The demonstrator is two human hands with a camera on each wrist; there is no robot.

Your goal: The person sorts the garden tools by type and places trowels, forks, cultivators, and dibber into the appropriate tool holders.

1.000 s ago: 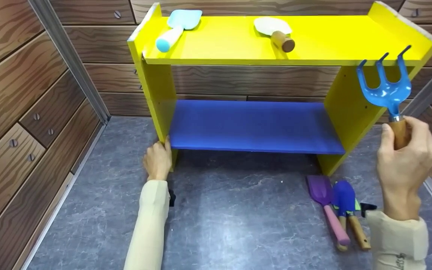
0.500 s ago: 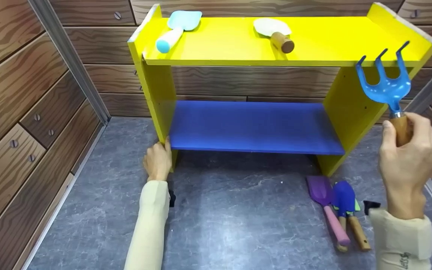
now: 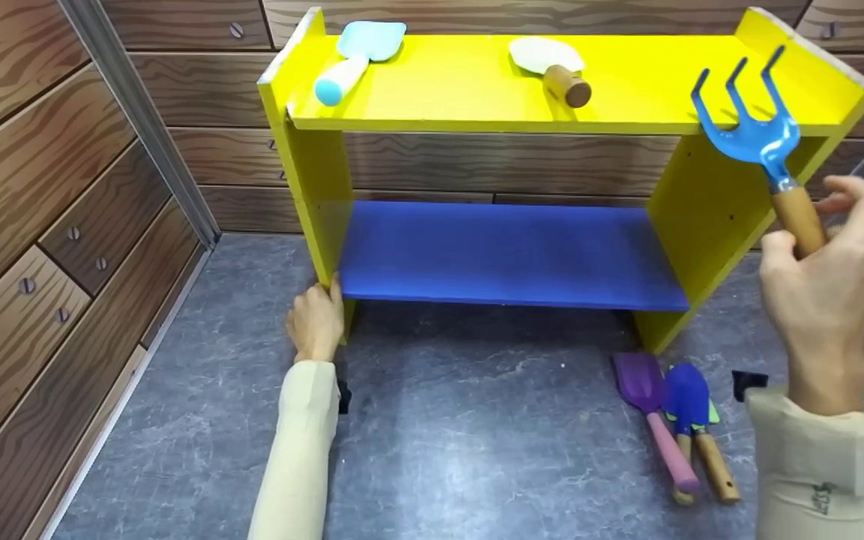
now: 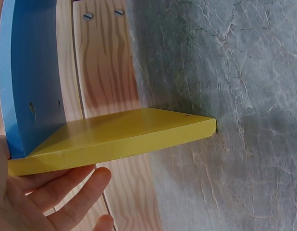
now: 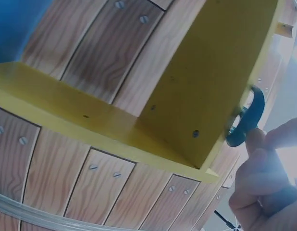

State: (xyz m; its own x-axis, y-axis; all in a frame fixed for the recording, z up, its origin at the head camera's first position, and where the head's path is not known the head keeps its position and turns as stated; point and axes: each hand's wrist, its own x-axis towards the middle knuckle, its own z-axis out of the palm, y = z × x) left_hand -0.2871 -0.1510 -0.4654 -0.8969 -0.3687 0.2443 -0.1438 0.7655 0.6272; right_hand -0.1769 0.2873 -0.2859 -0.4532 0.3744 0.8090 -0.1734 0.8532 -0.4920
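My right hand (image 3: 833,285) holds a blue three-pronged hand cultivator (image 3: 758,139) by its wooden handle, prongs up, in front of the upper right of a yellow shelf unit (image 3: 432,124). In the right wrist view, thumb and fingers pinch the handle below the cultivator's head (image 5: 249,118). My left hand (image 3: 316,322) grips the unit's left side panel near the front end of the blue shelf (image 3: 511,255); in the left wrist view its fingers (image 4: 86,197) lie along the panel's outer face. On the yellow top lie a light-blue scoop (image 3: 368,41) and a white-bladed trowel (image 3: 544,54) with a brown handle.
On the grey floor (image 3: 439,450), right of centre, lie a purple shovel (image 3: 638,382) with a pink handle and a blue trowel (image 3: 687,394) over another tool with a green edge. Wood-patterned panels (image 3: 124,292) wall the space at the back and both sides.
My right hand has risen and moved slightly right, and the cultivator has tilted left, its prongs now over the top shelf's right end. The left hand stays on the panel.
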